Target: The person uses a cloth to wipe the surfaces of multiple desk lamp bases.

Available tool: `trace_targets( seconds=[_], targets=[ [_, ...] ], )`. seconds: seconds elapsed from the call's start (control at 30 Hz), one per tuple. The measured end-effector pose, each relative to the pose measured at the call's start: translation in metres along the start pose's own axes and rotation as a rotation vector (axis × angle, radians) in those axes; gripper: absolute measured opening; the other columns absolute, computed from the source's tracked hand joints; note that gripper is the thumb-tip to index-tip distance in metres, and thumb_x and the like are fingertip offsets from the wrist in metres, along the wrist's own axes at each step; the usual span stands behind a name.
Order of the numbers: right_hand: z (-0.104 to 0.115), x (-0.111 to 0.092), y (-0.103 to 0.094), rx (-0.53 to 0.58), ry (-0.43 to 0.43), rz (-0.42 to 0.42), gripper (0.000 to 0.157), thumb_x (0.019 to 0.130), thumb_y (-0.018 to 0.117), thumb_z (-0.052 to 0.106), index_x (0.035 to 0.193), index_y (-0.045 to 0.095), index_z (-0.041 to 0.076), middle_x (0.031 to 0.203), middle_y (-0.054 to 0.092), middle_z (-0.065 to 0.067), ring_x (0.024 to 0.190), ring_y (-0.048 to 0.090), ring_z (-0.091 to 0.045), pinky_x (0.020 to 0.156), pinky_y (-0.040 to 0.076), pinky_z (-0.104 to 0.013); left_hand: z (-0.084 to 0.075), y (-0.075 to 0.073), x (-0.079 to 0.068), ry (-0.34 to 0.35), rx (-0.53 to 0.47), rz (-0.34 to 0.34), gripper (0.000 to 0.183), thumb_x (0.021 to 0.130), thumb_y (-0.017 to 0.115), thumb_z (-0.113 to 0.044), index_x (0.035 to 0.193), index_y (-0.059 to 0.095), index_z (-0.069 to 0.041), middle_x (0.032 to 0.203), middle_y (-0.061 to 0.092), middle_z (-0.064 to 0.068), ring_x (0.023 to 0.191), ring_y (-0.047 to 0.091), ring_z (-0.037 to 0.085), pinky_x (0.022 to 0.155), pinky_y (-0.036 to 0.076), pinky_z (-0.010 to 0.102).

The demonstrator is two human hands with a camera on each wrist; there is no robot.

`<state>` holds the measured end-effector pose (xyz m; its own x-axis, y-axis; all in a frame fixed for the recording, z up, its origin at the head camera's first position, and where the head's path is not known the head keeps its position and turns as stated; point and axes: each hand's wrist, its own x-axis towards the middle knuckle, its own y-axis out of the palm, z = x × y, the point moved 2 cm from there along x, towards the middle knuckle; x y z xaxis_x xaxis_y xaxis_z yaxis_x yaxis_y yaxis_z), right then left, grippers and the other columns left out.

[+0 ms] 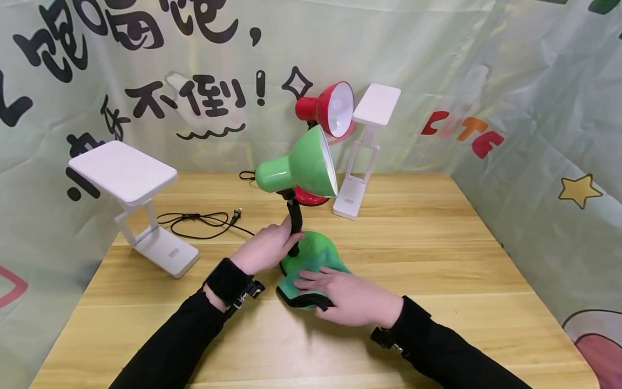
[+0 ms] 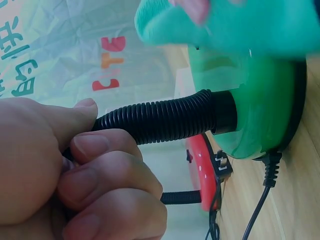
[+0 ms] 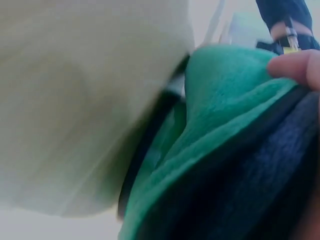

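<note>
A green desk lamp [image 1: 302, 168] stands upright mid-table, its shade facing right. My left hand [image 1: 266, 246] curls its fingers and thumb round the lamp's black ribbed gooseneck [image 2: 160, 120], above the round green base [image 2: 250, 95]. A teal cloth [image 1: 316, 273] with a dark edge lies over the front of that base. On top of the cloth, my right hand [image 1: 352, 294] presses with fingers spread fairly straight. In the right wrist view the cloth [image 3: 235, 100] drapes over the base's rim, and only part of the hand shows.
A white folding lamp [image 1: 123, 173] stands at left, another white lamp [image 1: 376, 105] at the back right. Behind the green lamp is a red lamp [image 1: 320, 108], partly hidden. A coiled black cord with a plug [image 1: 235, 216] lies left of the base. Printed fabric [image 1: 525, 108] hangs around the table.
</note>
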<state>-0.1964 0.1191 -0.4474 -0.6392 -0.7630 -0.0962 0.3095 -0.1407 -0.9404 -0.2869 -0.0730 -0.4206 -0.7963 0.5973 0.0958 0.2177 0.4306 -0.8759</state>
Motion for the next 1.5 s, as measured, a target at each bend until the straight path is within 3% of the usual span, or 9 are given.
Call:
trace_targets(
  seconds=[0.2, 0.4, 0.67, 0.8, 1.03, 1.17, 1.27, 1.33, 1.5],
  targets=[
    [-0.025, -0.027, -0.011, 0.173, 0.071, -0.011, 0.05, 0.095, 0.049, 0.021, 0.144, 0.049, 0.026, 0.154, 0.044, 0.001, 0.145, 0.037, -0.033, 0.117, 0.032, -0.052, 0.002, 0.0, -0.001, -0.016, -0.019, 0.009, 0.034, 0.106, 0.04, -0.038, 0.119, 0.047, -0.007, 0.063, 0.041, -0.006, 0.051, 0.046, 0.009, 0.051, 0.04, 0.025],
    [-0.05, -0.041, -0.02, 0.227, 0.044, -0.093, 0.046, 0.1, 0.048, 0.015, 0.146, 0.048, 0.023, 0.151, 0.048, -0.005, 0.137, 0.05, -0.028, 0.106, 0.044, -0.049, 0.003, 0.0, -0.002, -0.008, -0.024, 0.006, 0.03, 0.107, 0.039, -0.037, 0.114, 0.047, -0.009, 0.063, 0.04, -0.007, 0.052, 0.046, 0.009, 0.052, 0.041, 0.025],
    [-0.089, -0.049, -0.022, 0.519, 0.49, -0.091, 0.03, 0.102, 0.044, 0.044, 0.113, 0.057, 0.019, 0.104, 0.056, 0.0, 0.098, 0.054, -0.015, 0.089, 0.044, -0.03, 0.003, 0.001, -0.002, 0.011, -0.022, 0.011, 0.03, 0.107, 0.038, -0.037, 0.115, 0.045, -0.009, 0.064, 0.038, -0.007, 0.051, 0.045, 0.007, 0.049, 0.039, 0.024],
    [-0.097, -0.041, -0.024, 0.564, 0.595, -0.106, 0.047, 0.099, 0.043, 0.057, 0.116, 0.054, 0.014, 0.12, 0.056, -0.006, 0.116, 0.052, -0.02, 0.102, 0.043, -0.042, 0.003, 0.001, -0.002, 0.018, -0.018, 0.007, 0.03, 0.107, 0.038, -0.036, 0.115, 0.045, -0.009, 0.063, 0.037, -0.007, 0.05, 0.044, 0.007, 0.048, 0.038, 0.024],
    [-0.089, 0.004, -0.03, 0.502, 0.472, -0.107, 0.037, 0.103, 0.038, 0.049, 0.101, 0.056, 0.016, 0.077, 0.04, 0.0, 0.067, 0.046, -0.015, 0.071, 0.044, -0.032, 0.004, 0.0, -0.003, 0.021, -0.015, -0.009, 0.031, 0.106, 0.039, -0.038, 0.118, 0.044, -0.01, 0.063, 0.041, -0.007, 0.052, 0.048, 0.007, 0.051, 0.041, 0.024],
    [-0.08, 0.037, -0.027, 0.376, 0.351, -0.13, 0.046, 0.103, 0.041, 0.04, 0.141, 0.049, 0.016, 0.114, 0.063, -0.006, 0.1, 0.063, -0.02, 0.091, 0.05, -0.041, 0.004, 0.001, -0.003, 0.028, -0.006, -0.018, 0.033, 0.106, 0.041, -0.036, 0.125, 0.044, -0.009, 0.066, 0.051, -0.005, 0.057, 0.055, 0.008, 0.055, 0.045, 0.025],
    [-0.076, 0.057, -0.021, 0.274, 0.297, -0.155, 0.061, 0.1, 0.046, 0.039, 0.155, 0.03, 0.018, 0.156, 0.04, -0.007, 0.145, 0.039, -0.026, 0.116, 0.034, -0.046, 0.003, 0.001, -0.002, 0.04, 0.004, -0.021, 0.036, 0.107, 0.041, -0.035, 0.131, 0.044, -0.009, 0.067, 0.052, -0.004, 0.058, 0.055, 0.008, 0.057, 0.045, 0.026],
    [-0.075, 0.066, -0.018, 0.235, 0.291, -0.169, 0.061, 0.098, 0.049, 0.039, 0.154, 0.032, 0.02, 0.161, 0.031, -0.007, 0.153, 0.022, -0.03, 0.121, 0.026, -0.048, 0.002, 0.001, -0.002, 0.046, 0.013, -0.026, 0.037, 0.107, 0.04, -0.034, 0.133, 0.044, -0.009, 0.065, 0.049, -0.005, 0.057, 0.054, 0.008, 0.056, 0.043, 0.026],
    [-0.073, 0.066, -0.015, 0.197, 0.272, -0.175, 0.06, 0.097, 0.052, 0.037, 0.151, 0.037, 0.018, 0.162, 0.028, -0.01, 0.153, 0.019, -0.031, 0.121, 0.024, -0.05, 0.001, 0.002, -0.002, 0.057, 0.034, -0.041, 0.038, 0.107, 0.041, -0.033, 0.134, 0.044, -0.007, 0.065, 0.052, -0.003, 0.057, 0.057, 0.011, 0.056, 0.045, 0.027]
  ],
)
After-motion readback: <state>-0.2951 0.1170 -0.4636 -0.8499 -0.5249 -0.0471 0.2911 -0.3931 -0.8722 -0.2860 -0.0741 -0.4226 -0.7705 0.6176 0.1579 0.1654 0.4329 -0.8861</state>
